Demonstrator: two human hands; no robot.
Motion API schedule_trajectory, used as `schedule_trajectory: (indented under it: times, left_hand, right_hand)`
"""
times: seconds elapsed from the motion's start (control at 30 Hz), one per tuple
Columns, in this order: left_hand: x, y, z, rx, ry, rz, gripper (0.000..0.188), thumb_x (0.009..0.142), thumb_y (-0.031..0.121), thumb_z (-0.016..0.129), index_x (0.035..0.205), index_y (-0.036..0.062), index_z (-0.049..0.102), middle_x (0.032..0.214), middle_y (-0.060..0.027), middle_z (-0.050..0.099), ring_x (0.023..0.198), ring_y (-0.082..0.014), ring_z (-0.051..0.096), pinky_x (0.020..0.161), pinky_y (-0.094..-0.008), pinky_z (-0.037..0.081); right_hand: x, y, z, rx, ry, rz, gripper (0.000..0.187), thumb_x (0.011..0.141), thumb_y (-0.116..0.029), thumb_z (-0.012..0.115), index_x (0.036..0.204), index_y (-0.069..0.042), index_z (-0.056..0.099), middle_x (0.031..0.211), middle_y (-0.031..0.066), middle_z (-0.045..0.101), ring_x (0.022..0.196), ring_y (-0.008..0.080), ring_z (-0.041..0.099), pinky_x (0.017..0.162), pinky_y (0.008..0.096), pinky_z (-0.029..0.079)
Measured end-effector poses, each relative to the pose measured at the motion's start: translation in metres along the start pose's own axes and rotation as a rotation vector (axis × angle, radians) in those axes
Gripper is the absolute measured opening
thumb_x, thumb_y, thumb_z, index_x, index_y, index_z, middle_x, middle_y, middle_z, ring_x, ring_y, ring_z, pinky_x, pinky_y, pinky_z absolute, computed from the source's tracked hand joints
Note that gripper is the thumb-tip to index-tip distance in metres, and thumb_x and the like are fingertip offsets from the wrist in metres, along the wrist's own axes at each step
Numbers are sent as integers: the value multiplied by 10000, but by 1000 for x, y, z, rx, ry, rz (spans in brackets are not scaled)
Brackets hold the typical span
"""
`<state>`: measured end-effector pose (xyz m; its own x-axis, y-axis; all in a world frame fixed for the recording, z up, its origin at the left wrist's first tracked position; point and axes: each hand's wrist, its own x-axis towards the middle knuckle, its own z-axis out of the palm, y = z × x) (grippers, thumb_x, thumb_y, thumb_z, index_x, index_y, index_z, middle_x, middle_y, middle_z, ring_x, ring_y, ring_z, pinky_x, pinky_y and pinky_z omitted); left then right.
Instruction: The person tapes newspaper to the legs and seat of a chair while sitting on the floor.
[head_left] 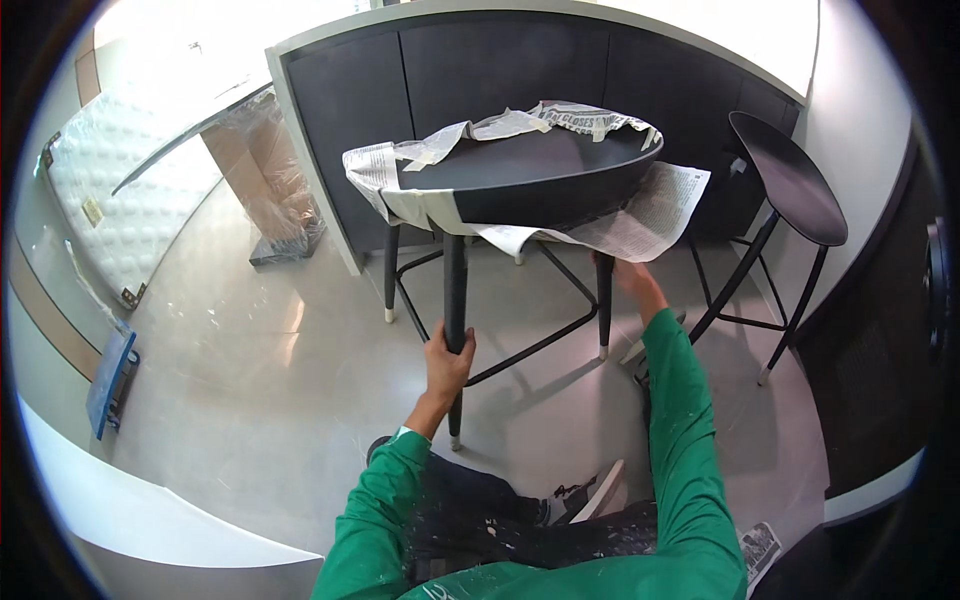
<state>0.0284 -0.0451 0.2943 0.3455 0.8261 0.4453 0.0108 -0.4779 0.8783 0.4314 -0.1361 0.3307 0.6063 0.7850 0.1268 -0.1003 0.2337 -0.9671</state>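
Observation:
In front of me stands a dark bar stool with a curved seat and black legs. Newspaper is taped around its seat edge, one sheet hanging loose at the right. My left hand is wrapped round the near left leg, about halfway down. Up by the top of the right leg, under the newspaper flap, is my right hand. Its fingers are mostly hidden behind the leg and paper, so I cannot see how they are closed.
A second black stool stands at the right by the wall. Behind is a dark-panelled counter. To the left are a plastic-wrapped brown table base, a wrapped mattress and a blue dolly. Folded newspaper lies on the floor.

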Motion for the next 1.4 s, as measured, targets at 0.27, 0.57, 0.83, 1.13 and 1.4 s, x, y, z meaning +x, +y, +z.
schedule_trajectory:
  times: [0.27,0.57,0.83,1.13,1.4]
  left_hand:
    - [34,-4,-45,-39,-51,-29,192,958,149,719,1014,37,574,568,-2,510,477,-114,509,465,-305,399]
    - [-15,38,-47,81,195,545,462,914,131,727,1322,-15,565,1238,-198,582,1162,-316,568,914,-394,514]
    - [-61,104,18,-791,-928,-411,785,961,433,708,1552,16,404,1453,-154,539,1297,-244,539,1046,-397,476]
    - [-71,119,5,-740,-922,-709,330,1017,204,679,1275,1,653,1212,-68,689,1139,-160,624,1040,-347,467]
    - [-92,112,16,-473,-521,-292,101,1028,72,648,1068,-12,609,1139,-93,684,1061,-129,627,959,-298,499]
  right_hand:
    - [-73,-17,62,-50,318,-50,450,1059,-410,551,1291,-34,633,1176,61,665,1102,184,598,968,347,468]
    - [-248,-47,95,-630,461,-304,304,1011,-277,605,956,16,662,796,106,618,775,243,601,956,435,472]
    - [-347,-51,125,-649,-98,-630,111,804,-132,669,786,-31,627,667,55,535,665,255,574,1149,538,392]
    - [-355,-44,123,-615,-270,-679,133,771,-156,683,757,-45,612,719,75,569,728,277,613,1174,568,370]
    - [-362,-29,133,-687,14,-306,541,853,-127,650,1370,6,563,745,113,606,750,337,628,928,469,504]
